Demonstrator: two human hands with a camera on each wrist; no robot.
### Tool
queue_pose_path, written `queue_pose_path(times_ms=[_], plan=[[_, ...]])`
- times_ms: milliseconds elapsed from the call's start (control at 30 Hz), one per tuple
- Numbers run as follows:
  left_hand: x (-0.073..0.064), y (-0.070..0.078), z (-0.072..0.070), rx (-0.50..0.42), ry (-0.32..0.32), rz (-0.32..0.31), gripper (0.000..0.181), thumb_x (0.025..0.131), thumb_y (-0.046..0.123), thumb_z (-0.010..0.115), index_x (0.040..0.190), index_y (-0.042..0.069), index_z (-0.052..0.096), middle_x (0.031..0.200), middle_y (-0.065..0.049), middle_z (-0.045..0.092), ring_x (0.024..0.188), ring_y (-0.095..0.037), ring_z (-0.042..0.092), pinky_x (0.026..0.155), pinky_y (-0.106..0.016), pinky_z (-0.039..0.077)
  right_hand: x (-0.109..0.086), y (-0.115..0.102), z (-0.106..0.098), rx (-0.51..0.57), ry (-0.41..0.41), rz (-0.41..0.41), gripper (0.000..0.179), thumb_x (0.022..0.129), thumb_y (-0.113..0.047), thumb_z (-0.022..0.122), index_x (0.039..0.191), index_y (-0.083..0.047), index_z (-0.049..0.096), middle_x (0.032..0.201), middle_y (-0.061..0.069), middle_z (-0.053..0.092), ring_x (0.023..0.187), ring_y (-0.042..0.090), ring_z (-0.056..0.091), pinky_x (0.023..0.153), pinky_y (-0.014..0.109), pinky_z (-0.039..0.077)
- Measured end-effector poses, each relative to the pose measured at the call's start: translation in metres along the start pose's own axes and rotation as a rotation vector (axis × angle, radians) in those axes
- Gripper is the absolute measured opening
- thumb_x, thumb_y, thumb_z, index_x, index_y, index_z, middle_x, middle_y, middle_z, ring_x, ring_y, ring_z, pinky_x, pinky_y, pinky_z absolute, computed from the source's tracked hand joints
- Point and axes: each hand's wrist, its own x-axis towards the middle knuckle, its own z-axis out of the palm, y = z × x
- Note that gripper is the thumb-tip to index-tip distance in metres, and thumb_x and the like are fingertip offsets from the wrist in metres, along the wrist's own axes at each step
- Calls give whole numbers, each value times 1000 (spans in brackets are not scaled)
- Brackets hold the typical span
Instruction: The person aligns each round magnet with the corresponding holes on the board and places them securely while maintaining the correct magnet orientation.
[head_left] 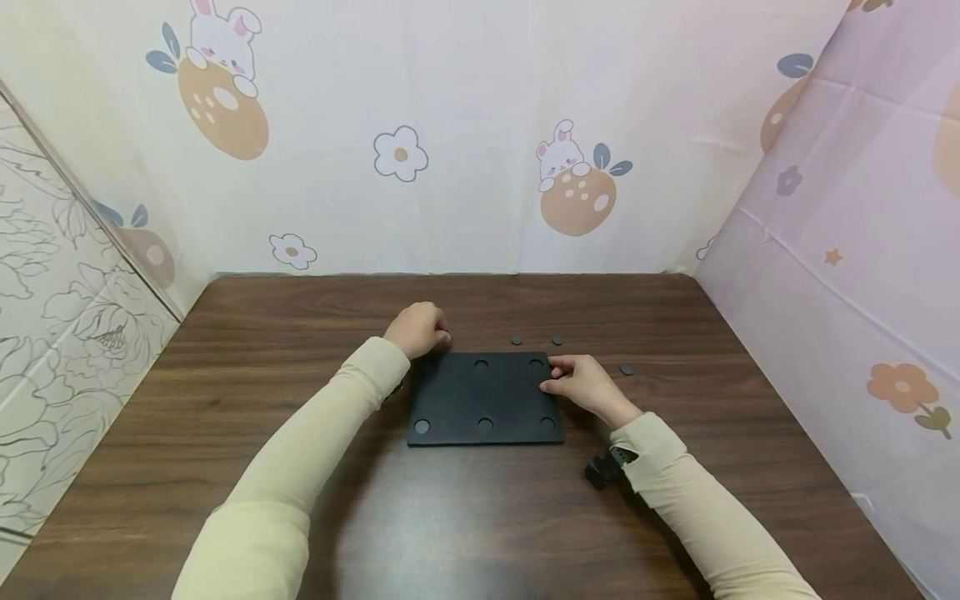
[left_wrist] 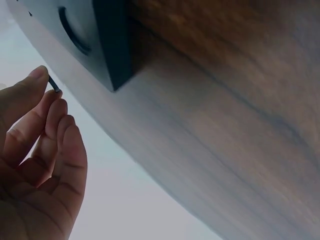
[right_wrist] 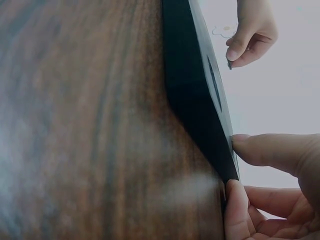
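"Board [head_left: 483, 396] lying flat on the table [head_left: 450, 517], round recesses facing up. What steadies it?"

"Right hand [head_left: 588, 387], I'd judge. It grips the right edge, thumb on the top face and fingertips against the side, most likely so the board can't slide."

"And the left hand [head_left: 418, 331]?"

"Beside the far left corner, pinching a small dark disc [left_wrist: 54, 84] between thumb and fingertip, clear of the board. A fingertip pinch probably suits something that thin."

"Any recess close to it?"

"One corner recess [left_wrist: 74, 32] shows in the left wrist view (the head camera loses it behind the hand and its shadow)."

"The near left recess [head_left: 422, 427] looks paler than the others. Is it filled?"

"I can't tell; it may be a disc or just the light."

"What lies outside the board?"

"Two loose discs [head_left: 517, 340] just past the far edge, towards the right, and a third disc [head_left: 626, 369] to the right of the right hand. Perhaps they're set there to stay reachable without covering the recesses. Farther out, patterned cloth [head_left: 472, 208] hangs beyond the table's far edge."
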Motion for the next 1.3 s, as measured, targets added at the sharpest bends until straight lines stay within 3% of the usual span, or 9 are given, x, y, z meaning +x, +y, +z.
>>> queue_pose_path(times_ms=[467,933,1300], plan=[[-7,15,9,-28,-43,45,14,92,19,69,100,10,76,103,-7,68,88,-19,63,76,-32,54,0,1,0,6,-1,-14,61,91,-19,70,144,0,46,104,9,60,90,20,55,75,30,45],[-13,34,16,-25,-45,112,13,90,19,72,98,10,77,98,-5,67,86,-17,63,77,-32,53,2,0,0,-11,8,-4,60,91,-19,70,144,-2,47,106,9,60,92,21,55,77,30,45],[-12,41,23,-5,-52,158,11,89,18,72,95,10,77,97,-5,67,81,-16,61,76,-32,53,3,2,1,-12,11,-7,60,91,-19,70,144,-1,47,105,9,60,91,21,55,76,30,44]])
